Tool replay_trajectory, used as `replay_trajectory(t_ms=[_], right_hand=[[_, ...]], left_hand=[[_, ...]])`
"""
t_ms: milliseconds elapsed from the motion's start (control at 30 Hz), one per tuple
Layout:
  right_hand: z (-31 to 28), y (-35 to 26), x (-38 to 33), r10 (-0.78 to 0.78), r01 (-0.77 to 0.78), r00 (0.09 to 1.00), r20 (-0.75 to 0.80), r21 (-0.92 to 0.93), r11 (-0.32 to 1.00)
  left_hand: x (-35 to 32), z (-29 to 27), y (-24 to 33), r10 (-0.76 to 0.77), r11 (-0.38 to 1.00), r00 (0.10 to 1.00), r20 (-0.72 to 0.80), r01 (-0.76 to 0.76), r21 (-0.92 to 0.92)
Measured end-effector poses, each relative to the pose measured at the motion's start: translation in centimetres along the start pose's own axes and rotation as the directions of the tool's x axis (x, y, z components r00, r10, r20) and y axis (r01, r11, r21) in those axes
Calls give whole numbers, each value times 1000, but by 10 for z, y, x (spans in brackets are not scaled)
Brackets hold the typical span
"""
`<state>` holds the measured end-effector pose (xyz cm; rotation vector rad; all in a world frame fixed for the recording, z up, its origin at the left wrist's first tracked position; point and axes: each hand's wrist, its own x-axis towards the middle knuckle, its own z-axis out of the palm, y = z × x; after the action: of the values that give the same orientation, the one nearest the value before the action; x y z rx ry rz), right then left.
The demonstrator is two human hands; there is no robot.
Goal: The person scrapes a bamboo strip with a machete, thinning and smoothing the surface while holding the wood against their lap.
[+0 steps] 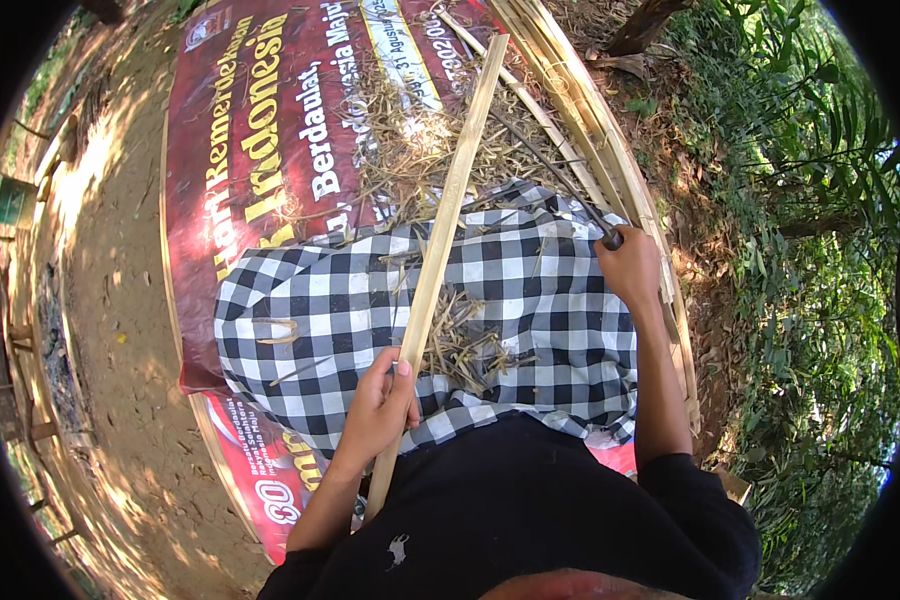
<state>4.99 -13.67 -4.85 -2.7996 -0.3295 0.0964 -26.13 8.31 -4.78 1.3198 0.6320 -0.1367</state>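
Note:
My left hand [380, 405] grips a long pale bamboo slat [450, 190] near its lower end; the slat runs up and away across my lap. My right hand [630, 268] is closed on the handle of a long dark knife [550, 170], whose blade points up and left toward the slat. A black-and-white checked cloth [530, 290] covers my lap, with dry bamboo shavings [460, 340] lying on it between the two hands.
A red printed banner [240, 130] is spread on the dirt ground, littered with more shavings [410, 140]. Several long bamboo strips [590, 120] lie along its right side. Green plants [810, 200] grow at the right. A dirt path [110, 300] runs at the left.

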Motion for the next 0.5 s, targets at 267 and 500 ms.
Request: replay_trajectory(t_ms=[267,500], right_hand=[[-17,16,-20,182,-177,982,-46,104,979],[-33,12,-45,142,-115,988,-63,321,940]], left_hand=[[17,0,16,8,999,1000,-28,-9,-37],[33,-7,0,89,996,996,-17,-89,-31]])
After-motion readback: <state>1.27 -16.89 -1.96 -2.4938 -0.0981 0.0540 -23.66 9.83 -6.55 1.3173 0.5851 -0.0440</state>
